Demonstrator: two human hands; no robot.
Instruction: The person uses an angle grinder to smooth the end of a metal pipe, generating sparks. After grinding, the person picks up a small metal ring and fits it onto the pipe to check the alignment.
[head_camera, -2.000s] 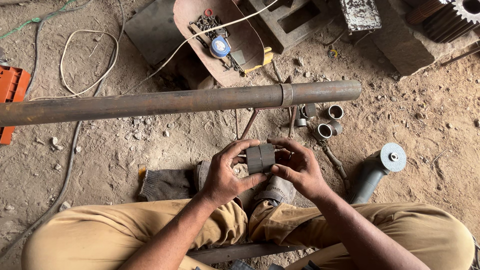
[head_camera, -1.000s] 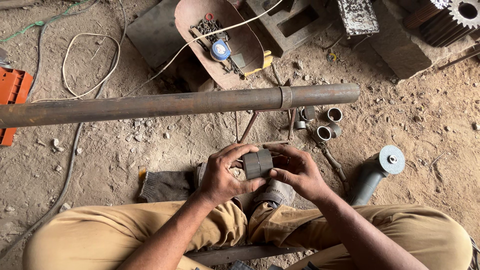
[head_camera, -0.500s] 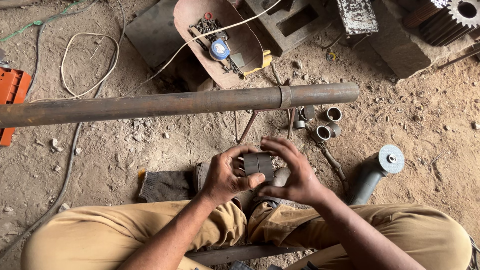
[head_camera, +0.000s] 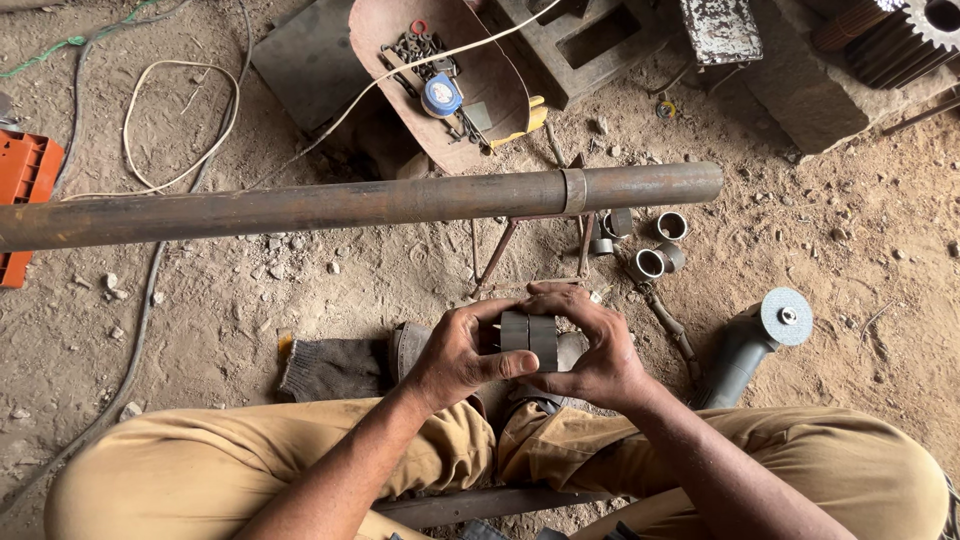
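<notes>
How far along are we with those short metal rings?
Done: one ring collar sits on the long rusty steel pipe. In hand: left hand and right hand hold two short grey metal rings pressed together. Left: several loose rings lie on the dirt.

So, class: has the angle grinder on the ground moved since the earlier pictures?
No. The angle grinder lies in the same spot, below the right end of the long pipe and right of the short pipe rings, as before.
</notes>
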